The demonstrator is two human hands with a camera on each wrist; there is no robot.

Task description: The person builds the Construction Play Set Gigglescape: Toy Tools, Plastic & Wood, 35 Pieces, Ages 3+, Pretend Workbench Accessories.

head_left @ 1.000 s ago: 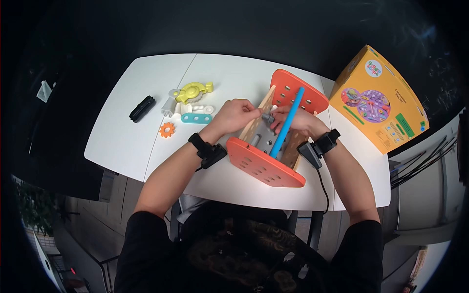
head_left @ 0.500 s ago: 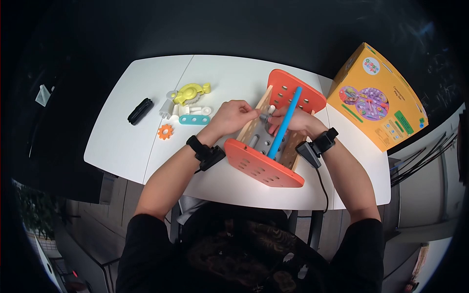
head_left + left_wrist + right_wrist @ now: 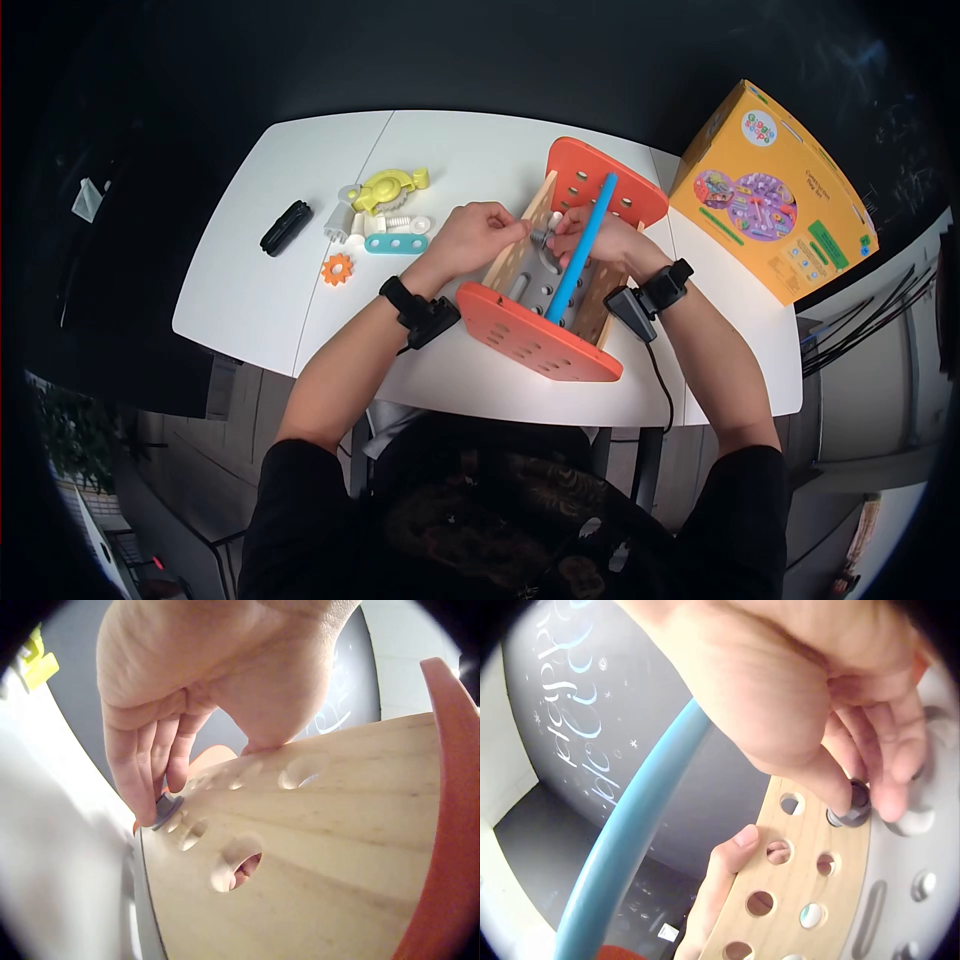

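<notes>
Pinching dark nut (image 3: 859,801) at inner face of left wooden panel (image 3: 795,885): right hand (image 3: 802,705), apparently seating nut on bolt end. Left hand (image 3: 199,686) pressing grey bolt head (image 3: 168,811) against outer face with straightish fingers, likely bracing bolt from behind. Blue bar (image 3: 581,248) crossing above, near to far. Orange gear (image 3: 345,277), teal strip (image 3: 388,245) lying left on white table (image 3: 480,155). Left wrist view showing bolt head; head view hiding it.

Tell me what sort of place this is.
Possibly an office or classroom-like workroom: there's a white table, a black wall with chalk-like writing, and cables beside the table.
</notes>
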